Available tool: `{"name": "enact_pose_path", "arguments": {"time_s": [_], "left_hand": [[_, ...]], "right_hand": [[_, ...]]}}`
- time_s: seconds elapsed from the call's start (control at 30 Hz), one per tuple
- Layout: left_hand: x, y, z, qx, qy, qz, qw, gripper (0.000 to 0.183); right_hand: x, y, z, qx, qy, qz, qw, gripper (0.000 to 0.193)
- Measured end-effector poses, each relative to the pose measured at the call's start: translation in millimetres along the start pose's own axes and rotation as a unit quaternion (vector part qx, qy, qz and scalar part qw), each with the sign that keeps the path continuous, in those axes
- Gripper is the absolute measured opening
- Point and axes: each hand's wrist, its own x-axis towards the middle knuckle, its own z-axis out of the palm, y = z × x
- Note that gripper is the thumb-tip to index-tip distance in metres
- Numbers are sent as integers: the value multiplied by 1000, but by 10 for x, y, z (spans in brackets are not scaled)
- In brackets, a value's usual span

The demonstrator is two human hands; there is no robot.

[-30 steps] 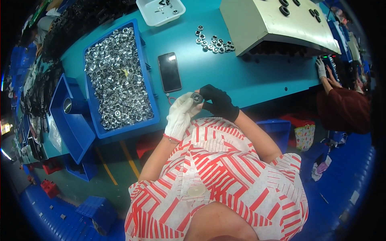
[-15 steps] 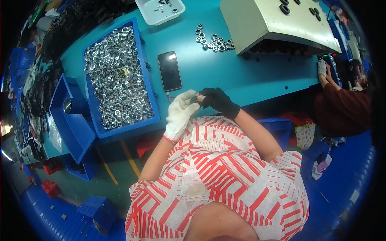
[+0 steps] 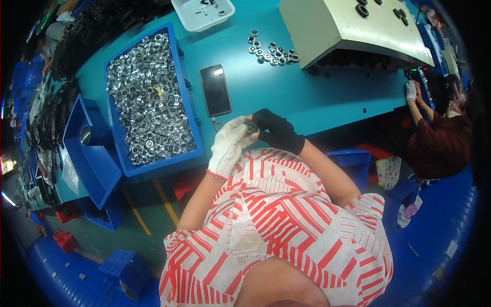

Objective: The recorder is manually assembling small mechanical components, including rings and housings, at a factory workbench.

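Note:
My left hand [image 3: 229, 146] wears a white glove and my right hand [image 3: 276, 131] a black one. Both meet over the near edge of the teal table [image 3: 327, 102], pinching one small round metal ring [image 3: 250, 126] between their fingertips. A blue bin [image 3: 148, 98] heaped with several shiny metal rings stands to the left of my hands. A black phone [image 3: 215, 90] lies flat just beyond them.
A loose group of metal rings [image 3: 271, 51] lies further back beside a beige machine housing [image 3: 353, 28]. A white tray [image 3: 203, 11] sits at the far edge. Empty blue bins [image 3: 89, 148] stand at left. Another person [image 3: 440, 133] works at the right.
My two hands have stayed together at the table's near edge, shifting only slightly while turning the small ring between the fingertips.

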Motion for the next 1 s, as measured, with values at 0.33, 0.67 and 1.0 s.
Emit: {"name": "enact_pose_path", "arguments": {"time_s": [0.33,0.67,1.0], "left_hand": [[132,-218,-89,155,56,-41,985,41],[151,-323,-15,257,70,-121,956,46],[249,-510,51,279,64,-142,948,44]], "right_hand": [[-392,156,72,-50,73,80,993,40],[-2069,1917,789,178,316,368,856,61],[-1735,1557,339,120,410,317,847,46]]}}
